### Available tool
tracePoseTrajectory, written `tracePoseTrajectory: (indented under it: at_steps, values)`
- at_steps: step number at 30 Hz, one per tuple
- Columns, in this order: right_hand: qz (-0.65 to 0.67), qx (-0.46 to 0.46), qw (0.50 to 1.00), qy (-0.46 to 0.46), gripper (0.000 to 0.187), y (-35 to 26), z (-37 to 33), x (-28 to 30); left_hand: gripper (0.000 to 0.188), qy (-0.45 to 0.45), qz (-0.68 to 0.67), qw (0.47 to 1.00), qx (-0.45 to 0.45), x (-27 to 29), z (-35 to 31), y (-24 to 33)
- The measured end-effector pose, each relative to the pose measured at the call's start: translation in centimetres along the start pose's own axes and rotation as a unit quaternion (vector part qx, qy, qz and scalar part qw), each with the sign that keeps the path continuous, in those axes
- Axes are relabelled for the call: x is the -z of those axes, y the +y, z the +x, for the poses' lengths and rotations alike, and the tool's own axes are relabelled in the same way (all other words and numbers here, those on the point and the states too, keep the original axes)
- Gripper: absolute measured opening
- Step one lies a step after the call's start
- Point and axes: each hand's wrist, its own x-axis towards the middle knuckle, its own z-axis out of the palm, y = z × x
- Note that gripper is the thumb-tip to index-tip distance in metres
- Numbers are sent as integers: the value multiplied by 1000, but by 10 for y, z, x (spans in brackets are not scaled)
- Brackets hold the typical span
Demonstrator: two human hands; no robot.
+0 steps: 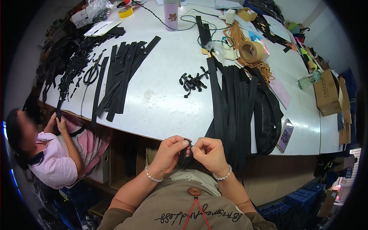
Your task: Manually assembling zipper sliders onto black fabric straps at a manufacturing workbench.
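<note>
Just off the table's front edge, both hands are closed close together around one black strip. My left hand (173, 154) pinches its upper end between thumb and fingers, and the black strip (186, 160) hangs below. Beside it, my right hand (210, 154) pinches at the same end; the detail between the fingertips is too small to make out. Right of my hands, a bundle of long black strips (234, 111) drapes over the table edge. Beyond my hands lies a small pile of black pieces (193, 82), perhaps zipper pulls.
On the white table (161, 103) lie more black strips (124, 76), scissors (92, 73), a black bag (267, 122), a phone (285, 136), a tape roll (252, 51) and a lilac bottle (171, 15). A co-worker (57, 153) sits at the left, handling black material.
</note>
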Motion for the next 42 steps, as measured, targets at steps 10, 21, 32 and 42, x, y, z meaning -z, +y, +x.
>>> tracePoseTrajectory:
  at_steps: [10, 21, 32, 42]
  values:
    - [-36, -5, 999, -40, 15, -5, 0, 6, 3, 5, 54, 998, -30, -5, 0, -2]
    - [-110, 52, 992, -45, 13, -5, -3, 4, 6, -9, 118, 990, -78, -4, -2, -2]
    - [244, -88, 965, 30, 11, 21, -8, -12, 1, 77, 41, 987, -135, -15, 3, -6]
    - [183, -74, 979, 52, 8, 13, -3, -13, 1, 76, 67, 981, -167, -14, 8, -5]
